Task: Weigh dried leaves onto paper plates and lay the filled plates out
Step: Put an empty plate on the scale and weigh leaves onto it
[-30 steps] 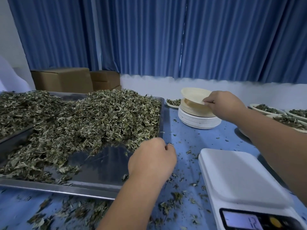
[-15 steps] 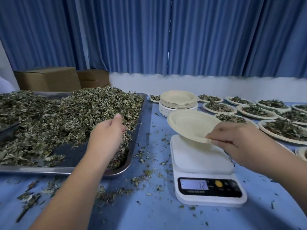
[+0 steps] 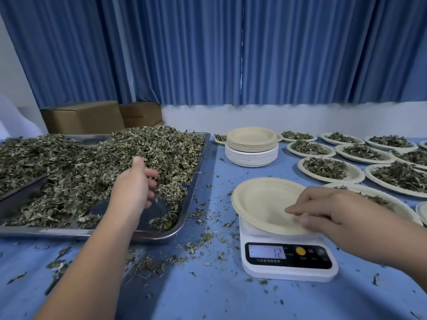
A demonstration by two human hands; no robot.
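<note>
Pinching the near rim of an empty plate (image 3: 263,199) with my right hand (image 3: 323,215), I have my fingers (image 3: 298,210) lying across its inside and my thumb tucked under the edge. The plate is over the white scale (image 3: 288,271), hanging past its left side and slightly tilted. I cannot tell whether it is fully resting on the platform. The display (image 3: 268,252) reads 12.

My left hand (image 3: 136,183) is over the metal tray (image 3: 189,204), at the edge of the heap of dried leaves (image 3: 92,162). The thumb points up and the fingers curl toward the heap, but they are blurred, so I cannot tell whether they have hold of any leaves. The heap fills most of the tray, with bare metal showing at the near right corner, just under that hand.

Behind the scale stands a stack of plates (image 3: 251,146) — cream ones on top of white ones. To the right of the stack, filled plates (image 3: 325,168) lie in rows across the blue table (image 3: 208,296), each with a mound of leaves. One of them sits just beside my right wrist.

Leaf crumbs (image 3: 147,262) are scattered on the table between the tray and the scale. At the back left are two cardboard boxes (image 3: 83,116) — behind everything hangs a blue curtain (image 3: 231,54).
</note>
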